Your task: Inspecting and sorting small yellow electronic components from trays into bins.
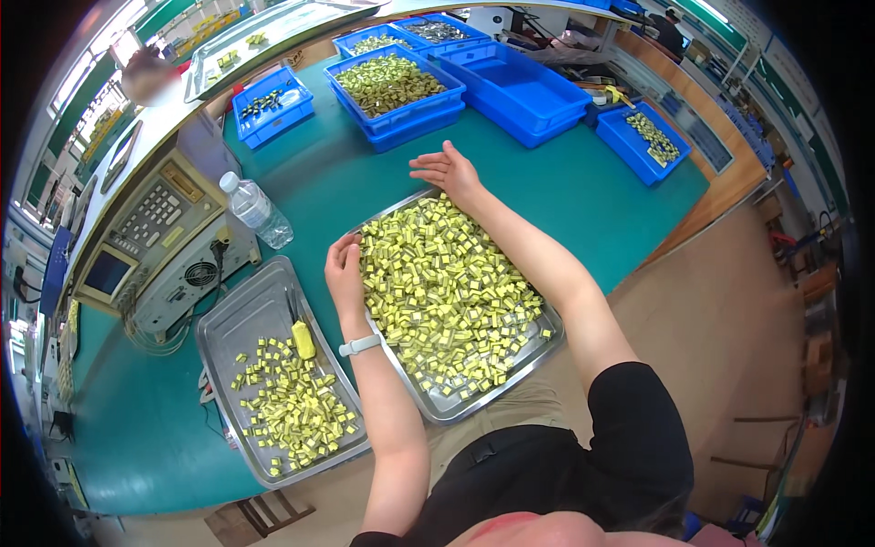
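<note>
1 black shirt (519,474) nearest, btm ctr. R hand (455,176) open, fingers out, by top rim of ctr metal tray (550,325); L hand (344,276) at left rim, can't tell if gripping. Yellow pcs (447,283), too many to count, mid-frame in it, fewer in 1 2nd tray (239,324) lower left; 1 bottle (259,215) upper left, 5 blue bins (416,112) w/ parts up top

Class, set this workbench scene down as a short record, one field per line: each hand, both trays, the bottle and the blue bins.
Left hand: at the fuller tray's left edge
Right hand: open, by its far edge; contact unclear
Fuller tray: metal, crowded with small yellow parts
Second tray: metal, to the left; fewer yellow parts, one yellow-handled tool
Bottle: clear, beyond the second tray
Blue bins: far side; several hold small parts
</note>
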The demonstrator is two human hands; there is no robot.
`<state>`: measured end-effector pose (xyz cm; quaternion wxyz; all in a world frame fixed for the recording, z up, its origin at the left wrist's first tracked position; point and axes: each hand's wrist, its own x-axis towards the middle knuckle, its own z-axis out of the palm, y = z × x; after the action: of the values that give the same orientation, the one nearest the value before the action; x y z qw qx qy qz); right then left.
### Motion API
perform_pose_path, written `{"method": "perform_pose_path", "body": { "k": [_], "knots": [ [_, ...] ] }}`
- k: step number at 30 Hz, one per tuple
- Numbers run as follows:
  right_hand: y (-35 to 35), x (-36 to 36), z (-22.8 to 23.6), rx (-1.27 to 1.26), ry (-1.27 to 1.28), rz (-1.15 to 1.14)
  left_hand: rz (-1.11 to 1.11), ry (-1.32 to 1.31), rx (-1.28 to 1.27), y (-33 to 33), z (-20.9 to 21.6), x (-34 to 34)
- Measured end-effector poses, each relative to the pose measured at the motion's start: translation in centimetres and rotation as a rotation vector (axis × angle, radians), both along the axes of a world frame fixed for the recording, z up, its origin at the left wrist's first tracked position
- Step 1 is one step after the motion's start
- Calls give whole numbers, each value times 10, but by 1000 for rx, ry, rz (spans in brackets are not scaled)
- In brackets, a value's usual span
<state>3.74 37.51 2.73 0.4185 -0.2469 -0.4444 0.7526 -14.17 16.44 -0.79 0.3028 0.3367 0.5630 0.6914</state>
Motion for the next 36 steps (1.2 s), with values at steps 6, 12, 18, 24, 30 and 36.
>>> {"method": "perform_pose_path", "body": {
  "k": [6, 12, 18, 24, 30, 36],
  "knots": [
    [18, -18, 14, 17, -57, 15, 8, 58, -57, 0, 6, 6],
    [5, 22, 26, 359, -385, 75, 26, 55, -79, -3, 4, 3],
    [-70, 107, 22, 721, -536, -32, 29, -27, 72, 1, 0, 2],
    [-183, 179, 31, 1041, -818, -58, 71, 14, 138, -14, 31, -1],
    [-242, 199, 12, 1077, -924, -65, -50, 465, -139, -76, 117, 59],
    [-259, 187, -6, 951, -866, -158, -481, 1192, -269, -140, 117, 144]
  ]
}}
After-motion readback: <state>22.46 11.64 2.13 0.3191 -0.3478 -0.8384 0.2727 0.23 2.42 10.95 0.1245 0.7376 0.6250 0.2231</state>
